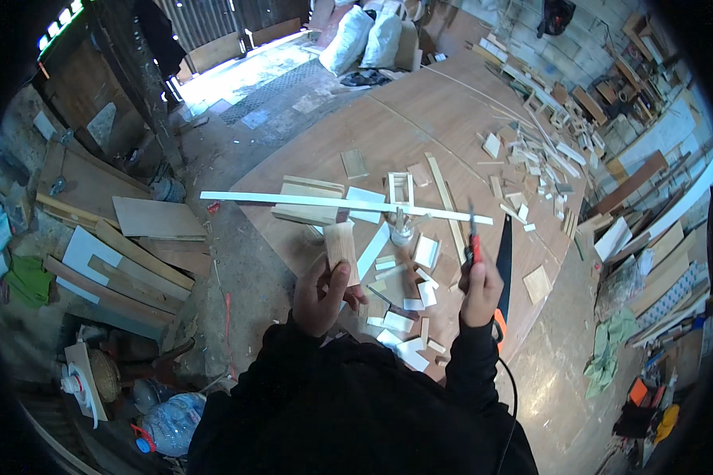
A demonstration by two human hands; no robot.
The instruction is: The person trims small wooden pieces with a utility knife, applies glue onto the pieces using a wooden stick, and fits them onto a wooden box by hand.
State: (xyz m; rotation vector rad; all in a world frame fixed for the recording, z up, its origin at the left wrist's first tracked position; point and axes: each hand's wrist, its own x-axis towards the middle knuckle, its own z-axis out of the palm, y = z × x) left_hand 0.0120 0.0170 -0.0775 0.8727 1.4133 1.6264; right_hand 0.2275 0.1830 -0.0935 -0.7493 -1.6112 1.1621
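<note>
My left hand [318, 299] is closed round a short, flat piece of pale wood [341, 244], held upright above the table; a dark brown patch shows at its far end. My right hand [481, 294] grips a slim red-and-black-handled tool [474, 244] with a thin tip pointing away from me; its exact kind is too blurred to tell. Beyond both hands a long white strip [333, 203] lies across other pieces. A handsaw [505, 265] with an orange handle rests beside my right hand. Between the hands stands a small jar [402, 233] with sticks in it.
The brown worktable [420, 103] carries a small wooden frame [401, 190], several loose offcuts [398, 321] and a scrap pile [542, 154] at far right. Boards [155, 218] and a large plastic bottle [174, 423] are on the left floor. White sacks [348, 39] stand behind.
</note>
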